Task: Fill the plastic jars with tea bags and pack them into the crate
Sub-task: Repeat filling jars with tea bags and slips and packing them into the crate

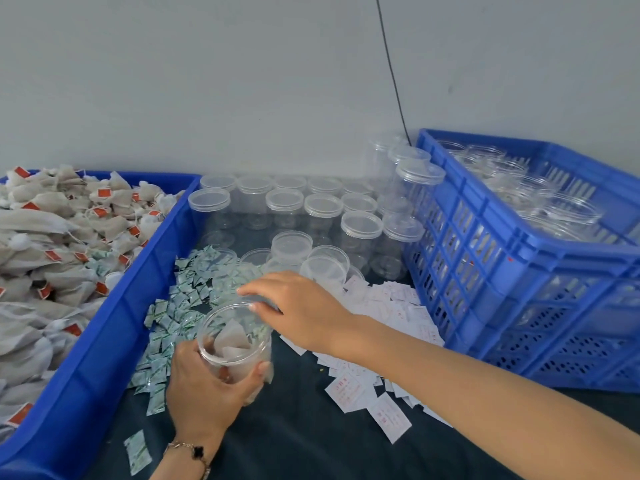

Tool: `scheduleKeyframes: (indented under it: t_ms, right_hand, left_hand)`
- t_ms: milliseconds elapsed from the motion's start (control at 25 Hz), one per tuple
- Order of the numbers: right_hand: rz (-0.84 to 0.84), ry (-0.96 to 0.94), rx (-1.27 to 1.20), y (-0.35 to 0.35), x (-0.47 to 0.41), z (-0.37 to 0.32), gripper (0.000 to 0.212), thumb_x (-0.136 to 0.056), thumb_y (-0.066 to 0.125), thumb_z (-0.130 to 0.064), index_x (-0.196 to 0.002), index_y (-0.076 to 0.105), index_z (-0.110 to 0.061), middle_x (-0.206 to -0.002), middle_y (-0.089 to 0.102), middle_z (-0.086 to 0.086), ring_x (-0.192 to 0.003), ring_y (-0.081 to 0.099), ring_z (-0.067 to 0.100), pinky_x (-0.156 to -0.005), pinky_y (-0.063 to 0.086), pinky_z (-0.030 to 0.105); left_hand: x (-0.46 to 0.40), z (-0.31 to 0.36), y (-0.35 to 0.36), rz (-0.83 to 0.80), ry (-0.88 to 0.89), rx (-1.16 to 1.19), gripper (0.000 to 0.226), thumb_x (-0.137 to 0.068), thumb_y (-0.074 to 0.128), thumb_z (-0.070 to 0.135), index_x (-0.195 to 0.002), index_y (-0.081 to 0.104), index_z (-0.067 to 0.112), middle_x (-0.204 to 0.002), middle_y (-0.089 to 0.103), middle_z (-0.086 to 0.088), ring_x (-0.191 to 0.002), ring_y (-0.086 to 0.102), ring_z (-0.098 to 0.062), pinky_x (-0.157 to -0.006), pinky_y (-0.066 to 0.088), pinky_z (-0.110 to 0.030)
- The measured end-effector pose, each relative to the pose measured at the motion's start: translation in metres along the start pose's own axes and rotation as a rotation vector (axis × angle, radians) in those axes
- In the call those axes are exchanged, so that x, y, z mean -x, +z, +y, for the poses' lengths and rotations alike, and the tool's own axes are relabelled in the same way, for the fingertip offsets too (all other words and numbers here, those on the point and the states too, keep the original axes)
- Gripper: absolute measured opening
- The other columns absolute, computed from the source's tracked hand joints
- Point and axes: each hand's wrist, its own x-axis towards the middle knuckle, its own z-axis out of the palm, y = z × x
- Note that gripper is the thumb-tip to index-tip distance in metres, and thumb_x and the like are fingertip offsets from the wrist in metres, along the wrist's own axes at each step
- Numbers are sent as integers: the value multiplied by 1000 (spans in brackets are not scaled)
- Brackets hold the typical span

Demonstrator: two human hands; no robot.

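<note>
The left hand [204, 386] is gripping an open jar [233, 344] tilted toward the right hand [294, 306], which is hovering just beyond its mouth, fingers loosely spread, holding nothing I can make out. The jar is holding a few tea bags. The tea bag bin [104, 341] is lying to the left, nearer the left hand; the crate [519, 271] of jars is sitting right.

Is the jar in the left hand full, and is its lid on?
Partly filled, lid off. The jar in the left hand shows an open rim and a few tea bags inside.
</note>
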Motion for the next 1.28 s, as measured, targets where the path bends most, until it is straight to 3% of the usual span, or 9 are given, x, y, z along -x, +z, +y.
scheduleKeyframes:
  t_ms: [120, 280, 360, 480, 680, 800, 960, 1080, 1280]
  right_hand:
    - [124, 206, 74, -8, 27, 31, 28, -97, 45, -18, -120, 60, -17, -120, 62, -2, -110, 54, 15, -90, 41, 25]
    - [68, 615, 161, -22, 72, 89, 28, -96, 46, -16, -120, 60, -18, -122, 60, -2, -108, 56, 14, -91, 45, 29]
    - [-12, 636, 208, -18, 88, 102, 29, -97, 47, -21, -124, 57, -20, -127, 56, -3, -112, 53, 12, -91, 41, 25]
    - [-87, 629, 289, -5, 106, 107, 41, -97, 46, -36, -135, 46, -22, -136, 48, -4, -122, 43, 14, -96, 37, 27]
    - [-374, 849, 518, 14, 119, 112, 96, -86, 32, -72, -151, -2, -11, -157, 11, 15, -145, 13, 27, -113, 24, 41]
    - [-342, 797, 570, 15, 114, 107, 80, -95, 32, -55, -150, -2, -7, -154, 23, 16, -141, 25, 27, -109, 30, 38]
    - [-338, 620, 642, 17, 109, 97, 74, -93, 51, -13, -150, 4, -7, -129, 50, 14, -114, 53, 29, -86, 45, 36]
    - [-258, 610, 613, 15, 105, 87, 46, -91, 54, -12, -133, 37, -11, -114, 60, 7, -102, 59, 27, -75, 43, 32]
    - [-35, 642, 401, 6, 107, 79, 9, -93, 49, -18, -101, 47, -22, -75, 51, -9, -74, 51, 16, -57, 31, 21]
  left_hand:
    - [2, 11, -6, 8, 14, 93, 79, -46, 87, 50, -96, 54, -2, -88, 51, -9, -81, 60, -34, -60, 49, -40]
    - [17, 51, 2, 3, 223, 219, 105, -54, 45, 93, -97, 56, -2, -88, 57, -9, -70, 59, -24, -52, 53, -35]
    - [23, 68, 14, -46, 292, 199, 102, -56, 42, 93, -95, 58, 0, -86, 59, -9, -69, 61, -26, -50, 53, -37]
    - [30, 80, 32, -112, 331, 167, 89, -49, 55, 78, -93, 59, 1, -85, 59, -6, -71, 62, -25, -50, 46, -31]
    - [32, 76, 45, -177, 338, 176, 85, -46, 57, 73, -91, 59, 2, -84, 53, 0, -70, 60, -21, -49, 37, -20]
    - [33, 76, 45, -182, 342, 179, 85, -48, 58, 74, -92, 59, 1, -84, 55, -3, -72, 60, -20, -48, 38, -20]
    - [34, 73, 47, -174, 351, 203, 86, -49, 59, 74, -93, 60, 1, -84, 55, -2, -72, 59, -17, -51, 33, -10]
    - [33, 71, 50, -158, 361, 211, 85, -49, 59, 74, -92, 60, 1, -84, 55, -2, -72, 57, -15, -52, 32, -8]
    - [33, 71, 51, -111, 387, 185, 84, -49, 58, 75, -90, 61, 1, -82, 57, -4, -69, 60, -19, -46, 42, -21]
